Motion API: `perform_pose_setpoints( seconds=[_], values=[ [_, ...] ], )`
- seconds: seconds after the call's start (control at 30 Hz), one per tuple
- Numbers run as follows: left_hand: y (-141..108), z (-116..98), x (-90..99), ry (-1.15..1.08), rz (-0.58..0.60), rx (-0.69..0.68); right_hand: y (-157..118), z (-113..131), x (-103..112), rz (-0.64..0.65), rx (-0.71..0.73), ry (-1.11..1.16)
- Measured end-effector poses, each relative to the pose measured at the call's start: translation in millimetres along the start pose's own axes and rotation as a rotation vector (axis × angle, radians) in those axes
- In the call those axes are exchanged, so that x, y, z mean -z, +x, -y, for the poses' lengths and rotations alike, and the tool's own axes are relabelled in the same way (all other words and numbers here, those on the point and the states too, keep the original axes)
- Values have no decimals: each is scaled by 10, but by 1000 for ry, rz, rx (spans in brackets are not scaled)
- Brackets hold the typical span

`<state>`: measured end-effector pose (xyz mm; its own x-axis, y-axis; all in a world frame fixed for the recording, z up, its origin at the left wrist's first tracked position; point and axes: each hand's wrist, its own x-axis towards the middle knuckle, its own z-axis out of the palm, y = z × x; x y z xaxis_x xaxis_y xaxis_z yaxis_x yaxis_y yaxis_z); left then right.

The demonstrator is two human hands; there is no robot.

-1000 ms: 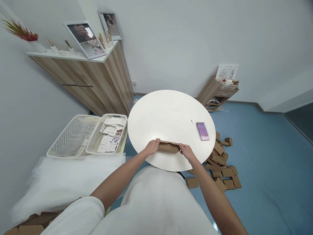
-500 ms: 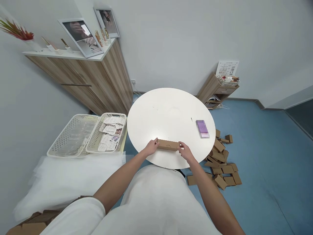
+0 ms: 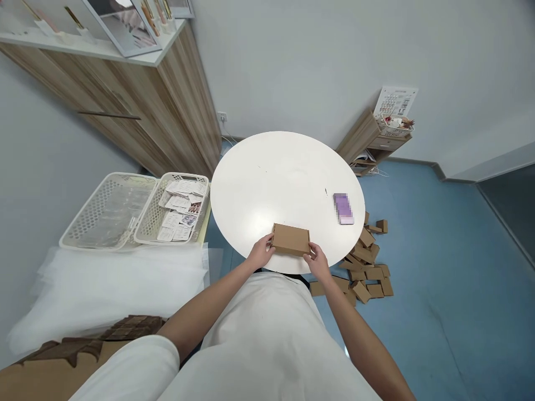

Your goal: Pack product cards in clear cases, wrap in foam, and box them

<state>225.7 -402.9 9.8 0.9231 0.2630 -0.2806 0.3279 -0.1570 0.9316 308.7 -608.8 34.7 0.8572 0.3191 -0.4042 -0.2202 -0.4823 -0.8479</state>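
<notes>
A small brown cardboard box (image 3: 291,238) is held between my two hands over the near part of the round white table (image 3: 288,172). Its broad flat face points up, and its lid looks closed. My left hand (image 3: 261,252) grips the left end, fingers along the side. On the opposite end, my right hand (image 3: 317,260) holds the right near corner. Whether the box's underside touches the tabletop I cannot tell. A purple item (image 3: 343,209), blurred into blocks, lies toward the table's right edge.
Several cardboard boxes (image 3: 368,273) are heaped on the blue floor at right. Left of the table are a basket of printed cards (image 3: 173,209), a basket of clear packets (image 3: 112,211) and white translucent sheets (image 3: 125,284). A wooden cabinet (image 3: 137,106) stands behind them.
The box has turned from showing its narrow side to showing its broad flat face. Both hands still hold its ends. The view has shifted a little downward.
</notes>
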Motion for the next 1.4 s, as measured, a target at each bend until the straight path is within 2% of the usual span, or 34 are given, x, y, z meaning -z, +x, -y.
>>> perform_pose_setpoints(
  seconds=[0.3, 0.4, 0.5, 0.67, 0.97, 1.2, 1.4],
  values=[
    [20, -96, -225, 95, -22, 112, 107, -118, 115, 88, -107, -7],
    [29, -107, -272, 135, -99, 256, 149, -129, 216, 78, -158, -62],
    [11, -111, -305, 108, -115, 392, 207, -151, 298, 137, -247, -33],
    [38, -171, -368, -20, -147, 374, 376, -162, 337, 291, -312, 185],
    [421, -402, -408, -59, -172, 311, 849, -23, 404, 281, -223, 334],
    [515, -340, -449, -145, -225, 367, 1026, 65, 470, 306, -248, 354],
    [578, -357, -430, -140, -276, 333, 1089, 83, 455, 270, -323, 262]
  ],
)
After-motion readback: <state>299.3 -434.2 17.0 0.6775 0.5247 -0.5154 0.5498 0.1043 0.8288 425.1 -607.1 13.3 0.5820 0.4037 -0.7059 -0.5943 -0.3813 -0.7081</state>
